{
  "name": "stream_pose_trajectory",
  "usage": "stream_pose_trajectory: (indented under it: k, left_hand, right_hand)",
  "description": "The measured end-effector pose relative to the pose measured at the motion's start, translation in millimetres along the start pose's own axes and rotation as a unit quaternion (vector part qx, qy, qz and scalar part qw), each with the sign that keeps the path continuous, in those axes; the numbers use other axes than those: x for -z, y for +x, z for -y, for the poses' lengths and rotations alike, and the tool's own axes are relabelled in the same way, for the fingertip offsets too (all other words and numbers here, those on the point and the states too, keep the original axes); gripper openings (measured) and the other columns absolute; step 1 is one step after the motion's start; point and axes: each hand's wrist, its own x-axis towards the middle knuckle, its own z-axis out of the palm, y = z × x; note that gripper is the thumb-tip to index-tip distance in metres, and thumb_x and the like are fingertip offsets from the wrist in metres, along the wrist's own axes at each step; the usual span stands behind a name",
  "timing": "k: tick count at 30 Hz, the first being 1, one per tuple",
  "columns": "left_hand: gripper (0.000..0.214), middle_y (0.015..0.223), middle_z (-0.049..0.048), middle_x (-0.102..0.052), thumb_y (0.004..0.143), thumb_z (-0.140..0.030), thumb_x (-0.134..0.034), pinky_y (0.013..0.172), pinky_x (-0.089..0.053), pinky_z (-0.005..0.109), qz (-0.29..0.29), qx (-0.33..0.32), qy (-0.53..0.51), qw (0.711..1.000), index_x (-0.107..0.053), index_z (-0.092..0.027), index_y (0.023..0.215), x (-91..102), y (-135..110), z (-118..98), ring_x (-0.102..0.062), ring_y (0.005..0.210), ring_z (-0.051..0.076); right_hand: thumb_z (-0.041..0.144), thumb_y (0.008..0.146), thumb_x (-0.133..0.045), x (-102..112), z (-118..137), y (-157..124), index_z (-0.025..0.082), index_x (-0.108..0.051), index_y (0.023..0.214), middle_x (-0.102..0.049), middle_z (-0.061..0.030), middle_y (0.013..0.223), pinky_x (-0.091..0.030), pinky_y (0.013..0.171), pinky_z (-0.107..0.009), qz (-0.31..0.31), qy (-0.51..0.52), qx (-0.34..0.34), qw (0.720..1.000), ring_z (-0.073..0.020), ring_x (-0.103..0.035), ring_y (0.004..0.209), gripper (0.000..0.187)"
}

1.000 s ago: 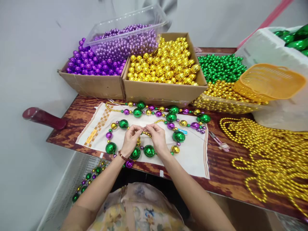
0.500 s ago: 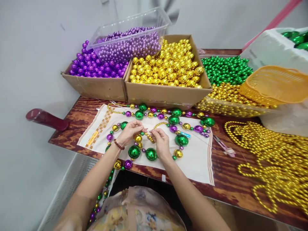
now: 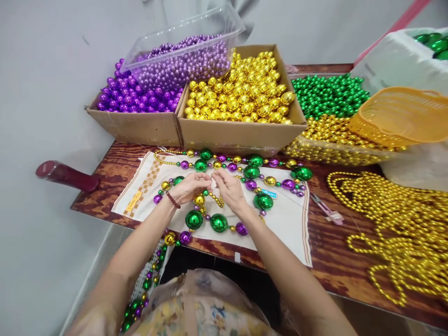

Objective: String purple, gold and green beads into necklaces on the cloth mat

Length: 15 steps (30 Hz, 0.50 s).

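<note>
We held our left hand [image 3: 191, 187] and right hand [image 3: 229, 189] close together above the white cloth [image 3: 283, 233], fingertips bunched; we could not tell whether either grasped anything. Our bead string [image 3: 219, 223] lay beneath and around them, with beads running over the table's [image 3: 329, 256] near edge at left. We had a box [image 3: 238, 136] of gold beads on the far side and pink snips [image 3: 324, 207] to the right.

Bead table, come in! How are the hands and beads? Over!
Left hand, right hand: fingertips close together above towel; anything held, too small to tell. Bead strand: lying across towel, below hands. Pink-handled tool: right of towel, away from hands.
</note>
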Motion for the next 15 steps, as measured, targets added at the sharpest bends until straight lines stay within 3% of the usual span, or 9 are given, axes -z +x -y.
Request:
stream_pose_trajectory:
  k: [8, 12, 15]
  left_hand:
    - [0.026, 0.064, 0.0015, -0.064, 0.063, -0.025, -0.083, 0.066, -0.042, 0.024, 0.024, 0.005, 0.115, 0.993, -0.063, -0.013, 0.072, -2.3, 5, -9, -0.059, 0.061, 0.01]
    - [0.023, 0.065, 0.0044, -0.069, 0.065, -0.024, -0.08, 0.07, -0.045, 0.027, 0.014, -0.011, 0.148, 0.989, -0.06, -0.014, 0.07, -0.9, 6, -11, -0.064, 0.065, 0.013]
    - [0.022, 0.067, 0.0057, -0.071, 0.065, -0.023, -0.08, 0.071, -0.045, 0.027, 0.013, -0.022, 0.161, 0.987, -0.062, -0.013, 0.07, 1.8, 6, -12, -0.066, 0.066, 0.013]
  right_hand:
    - [0.029, 0.093, -0.045, 10, 6, 17, 0.022, -0.063, 0.083, -0.062, 0.0003, 0.07, -0.037, 0.061, -0.025, 0.053, -0.043, 0.03, 0.997, -0.0152, -0.055, 0.063, 0.022]
    - [0.03, 0.092, -0.051, 30, 7, 19, 0.021, -0.066, 0.084, -0.061, 0.0021, 0.063, -0.036, 0.057, -0.025, 0.103, -0.02, 0.006, 0.994, -0.0143, -0.054, 0.059, 0.019]
    - [0.028, 0.089, -0.058, 47, 14, 11, 0.02, -0.069, 0.079, -0.065, 0.0007, 0.066, -0.036, 0.06, -0.025, 0.15, -0.061, 0.029, 0.986, -0.0145, -0.056, 0.062, 0.017]
